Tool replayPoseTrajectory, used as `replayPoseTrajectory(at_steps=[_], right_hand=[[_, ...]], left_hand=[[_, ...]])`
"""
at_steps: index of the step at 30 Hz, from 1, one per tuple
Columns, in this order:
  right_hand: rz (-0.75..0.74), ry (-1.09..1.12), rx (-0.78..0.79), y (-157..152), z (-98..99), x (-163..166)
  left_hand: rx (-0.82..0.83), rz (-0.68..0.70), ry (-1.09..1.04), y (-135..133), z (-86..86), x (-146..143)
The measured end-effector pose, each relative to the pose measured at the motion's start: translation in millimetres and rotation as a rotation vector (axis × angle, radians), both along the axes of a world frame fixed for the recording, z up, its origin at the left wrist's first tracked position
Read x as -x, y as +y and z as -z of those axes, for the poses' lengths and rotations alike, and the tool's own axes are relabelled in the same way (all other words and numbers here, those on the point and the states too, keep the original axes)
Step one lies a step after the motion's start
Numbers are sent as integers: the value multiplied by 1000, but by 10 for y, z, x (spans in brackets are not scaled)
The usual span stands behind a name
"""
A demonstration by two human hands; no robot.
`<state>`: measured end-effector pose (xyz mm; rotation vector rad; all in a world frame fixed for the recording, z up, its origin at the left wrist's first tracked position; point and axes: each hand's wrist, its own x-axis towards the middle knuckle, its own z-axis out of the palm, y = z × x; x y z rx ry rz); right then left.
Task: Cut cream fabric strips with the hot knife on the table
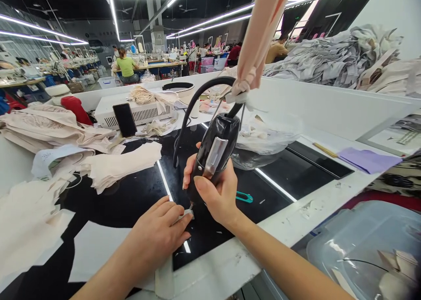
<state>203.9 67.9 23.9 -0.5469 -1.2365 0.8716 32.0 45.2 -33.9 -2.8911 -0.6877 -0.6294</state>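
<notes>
**Bench station: one hand tool, one small piece, two hands**

- Right hand: closed in a full grip round the lower body of one black hand tool, thumb across the front. The tool is tilted, nose down on the worktop.
- One black cable loops up from the tool's top. The tool hangs below one pink wrapped strap that comes down from above.
- Left hand: knuckles up and fingers curled, with thumb and forefinger pinching one small pale piece and holding it against the black worktop.
- The piece lies at the near edge of the worktop, directly under the tool's nose and touching it. It is too small to tell what it is made of.
- Two bright lines run across the worktop.
- One pair of teal snips lies just right of the right hand.
- One stack of cream fabric pieces sits to the left, with more loose cream cloth beyond it.
- One phone leans on one white box at the back.
- One clear plastic bag lies behind the tool.
- Far right: one purple sheet, one thin stick and one clear tub below the bench edge.
- Background: one person in a green top sits at a distant table.
</notes>
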Motion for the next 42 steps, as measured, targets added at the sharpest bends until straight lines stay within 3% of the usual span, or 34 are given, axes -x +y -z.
replayPoseTrajectory(at_steps=[5, 31, 42], right_hand=[[7, -9, 0, -3, 0, -2], [10, 73, 19, 1, 2, -13], [-12, 74, 20, -25, -1, -22]], left_hand=[[-9, -41, 18, -2, 70, 54], [-30, -85, 48, -48, 107, 65], [-37, -74, 71, -58, 30, 61]])
